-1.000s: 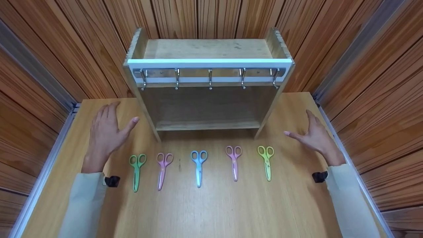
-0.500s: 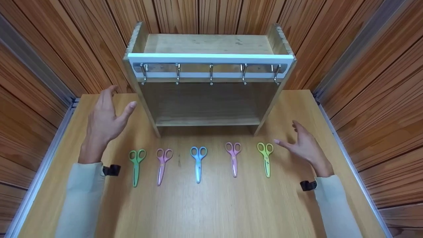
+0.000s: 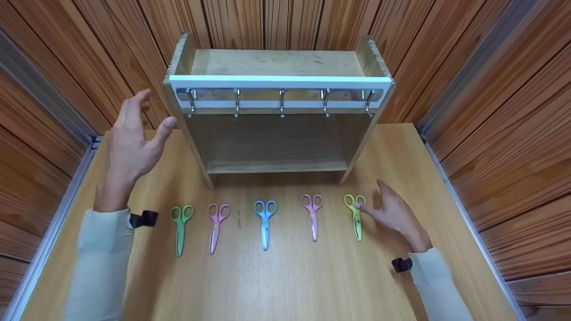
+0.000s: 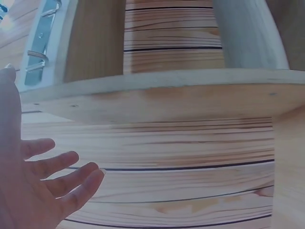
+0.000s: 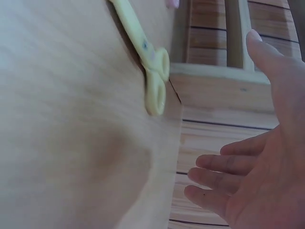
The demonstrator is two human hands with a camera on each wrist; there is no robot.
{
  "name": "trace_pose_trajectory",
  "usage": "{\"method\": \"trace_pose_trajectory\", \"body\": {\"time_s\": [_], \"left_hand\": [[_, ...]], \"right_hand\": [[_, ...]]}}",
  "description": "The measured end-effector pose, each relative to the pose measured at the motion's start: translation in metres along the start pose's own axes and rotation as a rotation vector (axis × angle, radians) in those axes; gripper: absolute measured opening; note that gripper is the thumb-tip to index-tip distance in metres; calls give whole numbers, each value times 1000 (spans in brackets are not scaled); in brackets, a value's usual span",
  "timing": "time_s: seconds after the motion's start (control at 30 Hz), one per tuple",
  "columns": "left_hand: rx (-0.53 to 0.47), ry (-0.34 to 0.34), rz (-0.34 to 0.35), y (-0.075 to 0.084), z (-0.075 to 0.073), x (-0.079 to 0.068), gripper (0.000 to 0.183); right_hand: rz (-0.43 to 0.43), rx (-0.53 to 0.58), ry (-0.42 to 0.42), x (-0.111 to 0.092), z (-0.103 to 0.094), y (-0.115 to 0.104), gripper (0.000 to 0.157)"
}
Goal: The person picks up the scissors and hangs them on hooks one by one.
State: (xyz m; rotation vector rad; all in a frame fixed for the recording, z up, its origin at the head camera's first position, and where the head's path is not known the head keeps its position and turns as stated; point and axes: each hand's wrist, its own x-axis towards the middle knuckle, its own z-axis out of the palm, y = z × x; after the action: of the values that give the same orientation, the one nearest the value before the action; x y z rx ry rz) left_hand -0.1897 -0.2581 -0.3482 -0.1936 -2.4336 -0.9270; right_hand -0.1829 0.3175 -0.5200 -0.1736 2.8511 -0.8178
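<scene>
Several scissors lie in a row on the table: green point(image 3: 180, 227), pink point(image 3: 215, 227), blue point(image 3: 265, 223), a second pink pair point(image 3: 313, 216) and yellow-green point(image 3: 357, 217). My right hand point(image 3: 395, 214) hovers beside the yellow-green scissors, its thumb overlapping their handles in the head view. In the right wrist view those scissors point(image 5: 143, 47) lie apart from the spread fingers. My left hand point(image 3: 134, 138) is raised left of the wooden rack point(image 3: 279, 169), thumb and fingers apart, holding nothing. Across the rack's front runs a white rail with several metal hooks point(image 3: 282, 103).
The rack stands upright at the back of the wooden table point(image 3: 276, 290). Wood-plank walls point(image 3: 526, 147) close in the back and both sides, with metal strips point(image 3: 464, 209) along the side edges of the table.
My right hand has moved left and nearer, from the table's right side to the yellow-green scissors. My left hand has risen beside the rack. The scissors stay where they lay.
</scene>
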Motion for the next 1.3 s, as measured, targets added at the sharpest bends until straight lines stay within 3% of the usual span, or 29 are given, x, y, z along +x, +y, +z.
{"method": "trace_pose_trajectory", "body": {"time_s": [0.37, 0.57, 0.7, 1.0, 1.3], "left_hand": [[70, -12, 16, 21, -4, 21, 86], [112, -26, 36, 29, -11, 31, 87], [142, -76, 42, 37, -14, 39, 91], [200, -191, 26, 54, -10, 58, 93], [349, -270, 8, 69, -7, 73, 98]], "right_hand": [[33, 5, -31, -15, 32, -2, 126], [-30, -19, 7, -11, 45, -9, 109], [-44, -20, 32, -10, 50, -12, 99], [-17, -55, 21, -10, 56, -11, 98], [-48, -162, 47, -7, 59, -17, 83]]}}
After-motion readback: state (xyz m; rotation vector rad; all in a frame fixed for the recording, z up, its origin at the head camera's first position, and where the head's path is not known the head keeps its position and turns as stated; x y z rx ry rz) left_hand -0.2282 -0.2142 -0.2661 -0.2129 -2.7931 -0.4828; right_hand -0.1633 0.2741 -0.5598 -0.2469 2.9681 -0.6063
